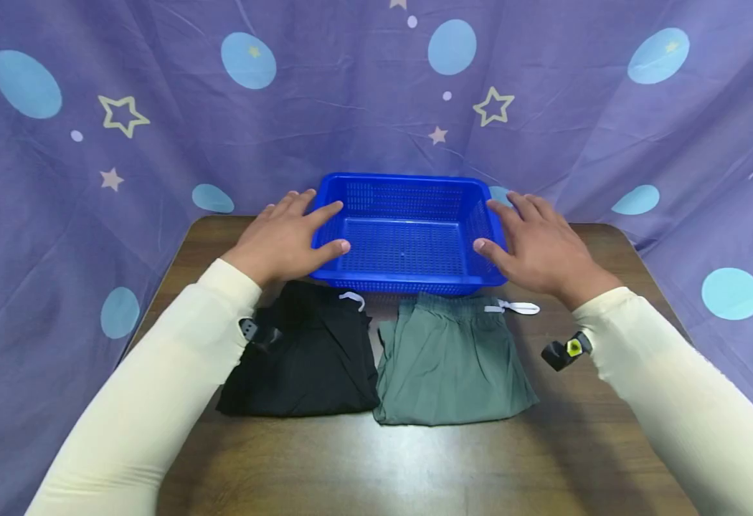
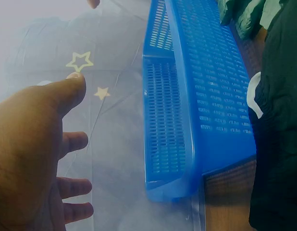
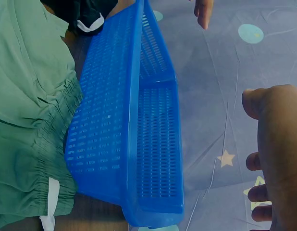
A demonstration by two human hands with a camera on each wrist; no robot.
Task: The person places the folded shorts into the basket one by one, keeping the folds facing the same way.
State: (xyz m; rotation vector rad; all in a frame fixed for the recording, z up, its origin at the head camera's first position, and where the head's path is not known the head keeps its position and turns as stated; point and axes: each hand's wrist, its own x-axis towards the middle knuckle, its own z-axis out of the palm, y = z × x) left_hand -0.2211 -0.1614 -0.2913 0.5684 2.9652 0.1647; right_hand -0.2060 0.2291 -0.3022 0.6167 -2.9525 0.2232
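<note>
A blue plastic basket (image 1: 409, 278) with perforated walls stands at the back of the table, with nothing in it. My left hand (image 1: 286, 240) hovers by its left side, fingers spread and holding nothing. On the opposite side is my right hand (image 1: 534, 247), likewise spread and holding nothing. Both wrist views show a gap between each hand and the basket. In front of the basket lie folded black shorts (image 1: 308, 358) with a white drawstring, below my left hand. Beside them are folded green shorts (image 1: 450, 365) with an elastic waist and white drawstring.
The wooden table (image 1: 325, 466) has rounded back corners. A purple curtain (image 1: 363, 86) with stars and blue ovals hangs behind it and along both sides. Dark straps with small devices sit at my left wrist (image 1: 257, 333) and right wrist (image 1: 566, 351).
</note>
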